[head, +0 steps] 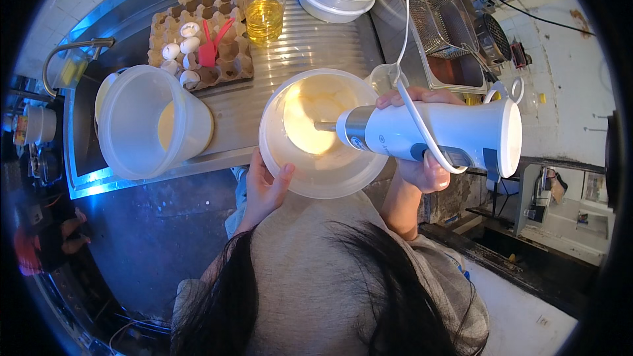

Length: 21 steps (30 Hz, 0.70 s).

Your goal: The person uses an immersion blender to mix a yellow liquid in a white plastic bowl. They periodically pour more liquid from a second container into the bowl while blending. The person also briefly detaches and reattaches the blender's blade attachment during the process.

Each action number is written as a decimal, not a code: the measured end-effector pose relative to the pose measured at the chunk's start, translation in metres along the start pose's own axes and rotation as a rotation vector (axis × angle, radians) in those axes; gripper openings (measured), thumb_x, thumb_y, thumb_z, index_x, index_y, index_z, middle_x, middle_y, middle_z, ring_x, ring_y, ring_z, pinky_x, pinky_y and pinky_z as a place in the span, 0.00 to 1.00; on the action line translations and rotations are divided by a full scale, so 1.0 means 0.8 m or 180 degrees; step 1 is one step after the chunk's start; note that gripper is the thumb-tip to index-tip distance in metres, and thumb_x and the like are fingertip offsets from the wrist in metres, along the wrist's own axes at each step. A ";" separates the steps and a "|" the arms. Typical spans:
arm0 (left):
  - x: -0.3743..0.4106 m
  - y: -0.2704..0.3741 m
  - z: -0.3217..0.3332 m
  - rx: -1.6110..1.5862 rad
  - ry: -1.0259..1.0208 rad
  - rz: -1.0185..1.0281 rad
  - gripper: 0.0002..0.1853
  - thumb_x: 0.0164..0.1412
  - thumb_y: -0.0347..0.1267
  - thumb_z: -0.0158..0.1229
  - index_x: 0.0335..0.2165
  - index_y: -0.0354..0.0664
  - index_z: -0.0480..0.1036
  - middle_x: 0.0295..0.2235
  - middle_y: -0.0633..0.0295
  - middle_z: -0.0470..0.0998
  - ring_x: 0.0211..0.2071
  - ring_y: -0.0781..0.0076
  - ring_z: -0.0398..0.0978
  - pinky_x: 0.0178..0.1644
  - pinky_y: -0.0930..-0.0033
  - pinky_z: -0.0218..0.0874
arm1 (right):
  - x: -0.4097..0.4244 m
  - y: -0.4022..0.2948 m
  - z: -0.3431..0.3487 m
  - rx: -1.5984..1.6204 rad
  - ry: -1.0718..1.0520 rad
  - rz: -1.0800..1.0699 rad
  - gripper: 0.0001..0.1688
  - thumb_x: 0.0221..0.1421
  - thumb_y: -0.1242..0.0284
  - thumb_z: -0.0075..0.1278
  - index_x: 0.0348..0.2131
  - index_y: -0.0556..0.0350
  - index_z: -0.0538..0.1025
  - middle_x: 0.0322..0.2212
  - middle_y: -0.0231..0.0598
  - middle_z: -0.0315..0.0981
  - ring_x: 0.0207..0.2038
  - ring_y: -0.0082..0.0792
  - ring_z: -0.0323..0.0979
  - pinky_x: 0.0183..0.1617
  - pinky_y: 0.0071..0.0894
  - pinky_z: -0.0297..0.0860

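Observation:
My right hand [425, 173] grips a white electric hand blender [395, 131] held slantwise, its metal shaft reaching into a translucent plastic tub [336, 178] in front of me. Pale yellow liquid [311, 131] lies in that tub. My left hand [271, 185] holds the tub's near left side, thumb on the rim. A second translucent tub [141, 123] with yellow contents stands to the left. Behind it is a cardboard egg tray [227, 62] bearing eggshells [170, 51] and red measuring spoons [207, 54]. A clear plastic jar of yellow oil [264, 20] stands beside the tray.
A steel sink with a curved faucet [71, 47] is at the left. White tubs [336, 0] and metal bowls stand at the back. A deep fryer with a wire basket [437, 20] is at the back right. The blender's white cord [408, 20] runs up. Another person [71, 237] is partly visible at far left.

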<state>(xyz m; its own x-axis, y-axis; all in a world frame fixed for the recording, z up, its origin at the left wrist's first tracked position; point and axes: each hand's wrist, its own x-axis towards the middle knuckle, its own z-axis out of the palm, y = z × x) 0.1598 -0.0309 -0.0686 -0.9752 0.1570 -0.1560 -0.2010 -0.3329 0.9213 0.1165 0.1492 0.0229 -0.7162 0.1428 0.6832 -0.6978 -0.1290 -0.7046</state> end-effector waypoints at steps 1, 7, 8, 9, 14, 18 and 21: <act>0.000 0.000 0.000 -0.0009 0.0004 -0.0012 0.21 0.45 0.29 0.50 0.39 0.33 0.54 0.35 0.59 0.63 0.36 0.77 0.60 0.41 0.77 0.51 | -0.001 -0.001 0.000 -0.0026 0.0067 0.0069 0.33 0.32 0.60 0.44 0.35 0.69 0.58 0.31 0.48 0.58 0.27 0.46 0.63 0.28 0.43 0.62; 0.000 0.002 0.002 -0.0080 0.0018 -0.0070 0.20 0.45 0.29 0.50 0.37 0.33 0.55 0.34 0.59 0.63 0.35 0.78 0.61 0.41 0.77 0.51 | 0.010 0.004 -0.002 -0.0046 0.0078 -0.0214 0.31 0.29 0.62 0.42 0.32 0.71 0.59 0.22 0.53 0.59 0.23 0.46 0.63 0.26 0.41 0.62; 0.000 0.000 0.001 -0.0077 -0.0003 -0.0087 0.20 0.45 0.28 0.50 0.37 0.33 0.55 0.34 0.59 0.64 0.35 0.78 0.61 0.40 0.77 0.51 | 0.012 0.005 -0.005 -0.0048 -0.0085 -0.0305 0.31 0.29 0.62 0.42 0.31 0.71 0.59 0.21 0.54 0.59 0.23 0.46 0.63 0.26 0.41 0.63; 0.000 -0.001 0.000 -0.0072 -0.0020 -0.0104 0.19 0.45 0.28 0.50 0.36 0.33 0.55 0.34 0.59 0.64 0.35 0.78 0.61 0.40 0.77 0.51 | 0.013 0.003 -0.004 -0.0116 -0.0004 -0.0208 0.32 0.28 0.61 0.41 0.31 0.72 0.58 0.22 0.55 0.59 0.23 0.46 0.63 0.25 0.41 0.63; -0.001 0.003 0.002 -0.0114 0.0016 -0.0116 0.18 0.45 0.27 0.50 0.35 0.33 0.55 0.33 0.59 0.64 0.35 0.79 0.61 0.40 0.77 0.51 | 0.029 -0.010 0.001 0.0021 -0.0204 -0.0102 0.35 0.28 0.60 0.40 0.31 0.74 0.57 0.22 0.58 0.59 0.22 0.46 0.63 0.25 0.41 0.63; -0.001 0.002 0.004 -0.0162 -0.0015 -0.0088 0.18 0.45 0.27 0.50 0.35 0.33 0.55 0.33 0.59 0.64 0.35 0.79 0.61 0.40 0.77 0.52 | 0.036 -0.023 -0.001 -0.0026 -0.0392 -0.0006 0.36 0.27 0.60 0.40 0.33 0.74 0.56 0.23 0.59 0.59 0.23 0.47 0.62 0.27 0.41 0.62; -0.001 -0.003 0.003 -0.0177 -0.0001 -0.0060 0.18 0.45 0.27 0.51 0.35 0.33 0.55 0.33 0.59 0.64 0.34 0.79 0.61 0.40 0.77 0.52 | 0.043 -0.026 -0.009 0.0147 -0.0732 -0.0167 0.36 0.27 0.60 0.41 0.35 0.73 0.56 0.25 0.61 0.59 0.25 0.48 0.62 0.29 0.43 0.61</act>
<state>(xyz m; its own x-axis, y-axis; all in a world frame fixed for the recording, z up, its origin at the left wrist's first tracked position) 0.1610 -0.0280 -0.0696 -0.9712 0.1640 -0.1730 -0.2242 -0.3811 0.8969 0.1064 0.1638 0.0601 -0.6593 -0.0761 0.7481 -0.7302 -0.1726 -0.6611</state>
